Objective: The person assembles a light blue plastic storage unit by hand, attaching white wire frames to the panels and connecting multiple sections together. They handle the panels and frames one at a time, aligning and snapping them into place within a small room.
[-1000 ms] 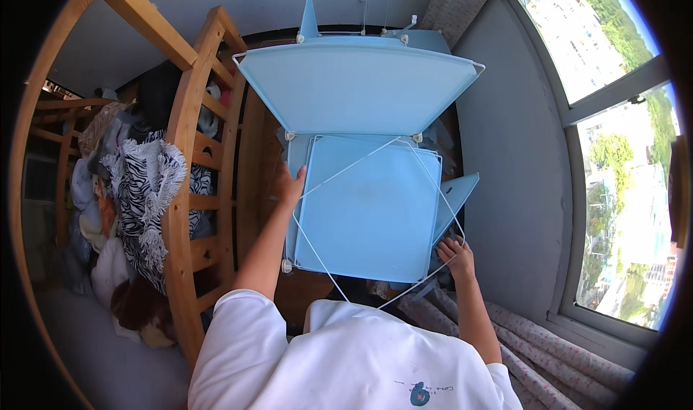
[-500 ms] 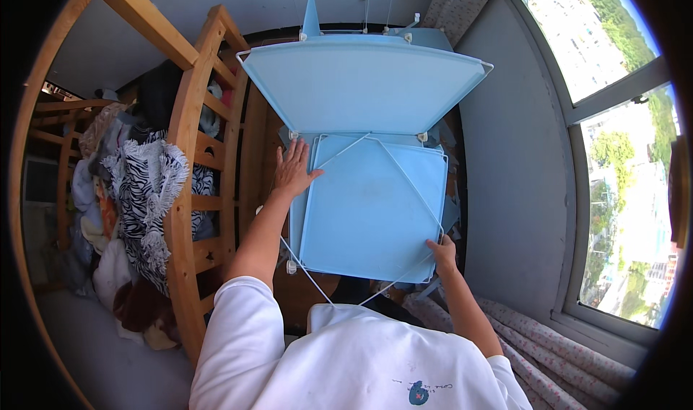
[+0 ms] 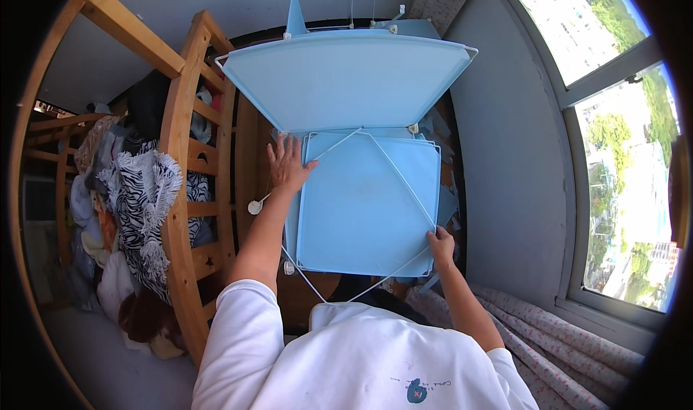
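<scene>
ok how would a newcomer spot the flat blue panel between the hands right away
Look between the wooden bed frame on the left and the window on the right. There, just below the large blue panel in view, find the squarish blue panel between the left hand and the right hand. Unlike the larger one, it has a thin white wire frame slanting across its face.

We've a slatted wood frame (image 3: 175, 193) at 9 o'clock, grey wall (image 3: 505, 172) at 3 — bright window (image 3: 617, 186) btwn 2 & 3, patterned curtain (image 3: 538, 345) nr 4.
</scene>
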Motion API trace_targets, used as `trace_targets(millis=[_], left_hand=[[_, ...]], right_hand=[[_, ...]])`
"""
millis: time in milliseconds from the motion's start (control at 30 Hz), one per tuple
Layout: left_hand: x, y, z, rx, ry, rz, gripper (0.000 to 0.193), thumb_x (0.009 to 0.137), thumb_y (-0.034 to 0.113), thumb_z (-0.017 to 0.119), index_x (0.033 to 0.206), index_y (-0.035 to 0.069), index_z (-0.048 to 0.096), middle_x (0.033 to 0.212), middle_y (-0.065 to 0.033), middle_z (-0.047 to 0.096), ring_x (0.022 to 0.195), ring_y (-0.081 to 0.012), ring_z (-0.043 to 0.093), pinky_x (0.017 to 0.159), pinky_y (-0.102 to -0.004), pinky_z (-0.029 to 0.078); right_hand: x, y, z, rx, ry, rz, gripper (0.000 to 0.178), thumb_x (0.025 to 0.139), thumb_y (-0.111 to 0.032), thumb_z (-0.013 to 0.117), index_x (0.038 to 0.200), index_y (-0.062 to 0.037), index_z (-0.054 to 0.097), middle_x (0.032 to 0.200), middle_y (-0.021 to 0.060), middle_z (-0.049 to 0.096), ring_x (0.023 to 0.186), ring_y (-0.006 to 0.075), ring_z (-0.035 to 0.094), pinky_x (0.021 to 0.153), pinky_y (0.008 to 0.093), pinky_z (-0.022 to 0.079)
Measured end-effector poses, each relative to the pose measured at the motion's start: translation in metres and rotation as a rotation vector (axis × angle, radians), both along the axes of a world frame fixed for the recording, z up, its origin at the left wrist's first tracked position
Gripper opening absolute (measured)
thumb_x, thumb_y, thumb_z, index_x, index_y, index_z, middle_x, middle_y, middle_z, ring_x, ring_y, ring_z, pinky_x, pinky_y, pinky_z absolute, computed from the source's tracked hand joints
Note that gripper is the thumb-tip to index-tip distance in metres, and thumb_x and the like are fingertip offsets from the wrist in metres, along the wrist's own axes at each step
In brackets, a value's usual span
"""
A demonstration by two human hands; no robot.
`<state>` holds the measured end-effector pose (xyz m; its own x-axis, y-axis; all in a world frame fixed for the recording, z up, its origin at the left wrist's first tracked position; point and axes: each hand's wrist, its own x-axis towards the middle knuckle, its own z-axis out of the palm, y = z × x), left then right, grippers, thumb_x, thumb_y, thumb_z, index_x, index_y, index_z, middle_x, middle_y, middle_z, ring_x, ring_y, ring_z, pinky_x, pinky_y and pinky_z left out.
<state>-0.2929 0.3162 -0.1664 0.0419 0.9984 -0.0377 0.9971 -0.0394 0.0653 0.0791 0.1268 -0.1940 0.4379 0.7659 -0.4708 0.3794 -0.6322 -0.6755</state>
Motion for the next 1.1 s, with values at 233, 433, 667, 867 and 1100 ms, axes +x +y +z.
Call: trace_targets(millis=[233,433,667,867,1100], left_hand=[[0.015,-0.024,-0.030,0.171,-0.099,0.431,0.065,0.079,0.045,0.056,0.127,0.004,0.040,0.137,-0.0144,0.032,0.128,-0.0349,0.023,0.100,-0.0537,0.021],[-0.001,-0.064,-0.015,0.052,-0.283,0.315,0.043,0.084,0.030,0.054,0.122,0.010,0.047,0.121,-0.0136,0.049,0.102,-0.0325,0.052,0.082,-0.0414,0.044],[-0.012,-0.068,0.001,0.040,-0.254,0.348,0.025,0.083,0.019,0.054,0.105,0.009,0.060,0.106,-0.0074,0.059,0.094,-0.0290,0.056,0.075,-0.0385,0.046],[-0.024,-0.080,0.015,0.125,-0.295,0.305,0.017,0.083,0.016,0.053,0.089,0.004,0.063,0.089,-0.0107,0.063,0.080,-0.0303,0.059,0.068,-0.0380,0.047],[-0.039,-0.097,0.029,0.080,-0.543,0.318,0.017,0.086,0.014,0.050,0.088,0.002,0.061,0.066,-0.0134,0.060,0.062,-0.0278,0.059,0.059,-0.0353,0.046]], right_hand=[[-0.001,-0.002,0.000,0.029,-0.072,-0.011,0.033,0.077,-0.015,0.059,0.107,-0.0017,0.058,0.090,0.0152,0.064,0.083,0.0251,0.061,0.075,0.0325,0.045],[-0.023,0.013,0.025,0.167,-0.325,0.020,0.034,0.074,-0.010,0.057,0.108,-0.0027,0.058,0.096,0.0166,0.061,0.086,0.0319,0.059,0.078,0.0369,0.045],[-0.034,0.059,0.039,0.258,-0.279,0.030,0.027,0.076,-0.005,0.052,0.101,-0.0081,0.062,0.091,0.0145,0.062,0.082,0.0319,0.059,0.076,0.0376,0.046],[-0.021,0.081,0.043,0.248,-0.013,-0.120,0.021,0.079,-0.005,0.054,0.097,-0.0037,0.063,0.091,0.0130,0.065,0.079,0.0230,0.063,0.072,0.0312,0.048],[-0.012,0.123,0.042,0.225,0.185,-0.100,0.029,0.079,-0.007,0.055,0.106,0.0015,0.058,0.093,0.0129,0.064,0.079,0.0186,0.062,0.069,0.0288,0.048]])
